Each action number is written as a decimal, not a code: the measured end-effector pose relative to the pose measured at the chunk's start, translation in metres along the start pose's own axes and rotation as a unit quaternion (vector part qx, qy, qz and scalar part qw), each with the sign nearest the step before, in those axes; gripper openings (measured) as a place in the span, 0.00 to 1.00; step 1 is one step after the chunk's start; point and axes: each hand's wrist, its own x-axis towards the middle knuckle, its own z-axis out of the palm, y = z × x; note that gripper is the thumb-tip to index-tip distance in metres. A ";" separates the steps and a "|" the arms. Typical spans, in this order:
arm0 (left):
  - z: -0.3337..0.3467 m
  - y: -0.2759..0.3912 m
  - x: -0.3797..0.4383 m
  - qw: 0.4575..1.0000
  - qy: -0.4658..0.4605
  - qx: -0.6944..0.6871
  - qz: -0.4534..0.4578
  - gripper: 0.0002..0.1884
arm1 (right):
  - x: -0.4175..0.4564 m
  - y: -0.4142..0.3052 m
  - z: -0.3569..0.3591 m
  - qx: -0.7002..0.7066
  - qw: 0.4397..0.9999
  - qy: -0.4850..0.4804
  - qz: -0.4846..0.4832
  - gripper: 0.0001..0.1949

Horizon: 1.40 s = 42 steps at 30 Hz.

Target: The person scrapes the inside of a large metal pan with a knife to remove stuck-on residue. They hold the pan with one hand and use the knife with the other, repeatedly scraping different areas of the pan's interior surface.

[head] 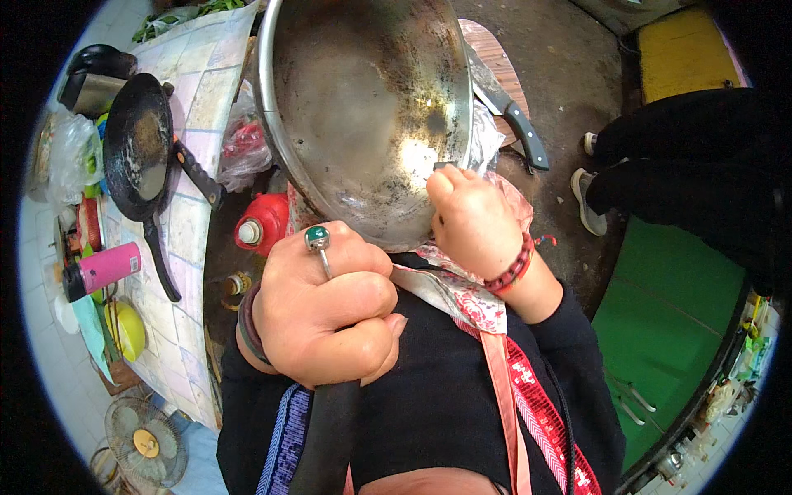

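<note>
A large worn metal pan (pixel 346 111), its surface scratched and stained dark, is tilted in front of my body. My left hand (pixel 328 303), with a green-stone ring, is closed around a thick black handle (pixel 328 439) that points back toward me. Where the handle meets the pan is hidden behind the hand. My right hand (pixel 476 216) is a fist at the pan's lower right side. A small dark object (pixel 444 165) sticks out at its fingertips; the rest of it is covered.
A kitchen knife (pixel 523 130) lies on a wood-patterned board (pixel 495 55) beyond the pan. On the left table (pixel 198 93) are a black frying pan (pixel 139 148), a pink bottle (pixel 111 267) and a green bowl (pixel 127 331). A red thermos (pixel 266 223) stands nearby. Another person's legs (pixel 674 148) are at right.
</note>
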 end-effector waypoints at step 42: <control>0.006 0.008 0.003 0.998 -0.012 -0.004 -0.064 0.14 | -0.032 0.097 -0.006 0.239 0.944 -0.041 0.223 0.13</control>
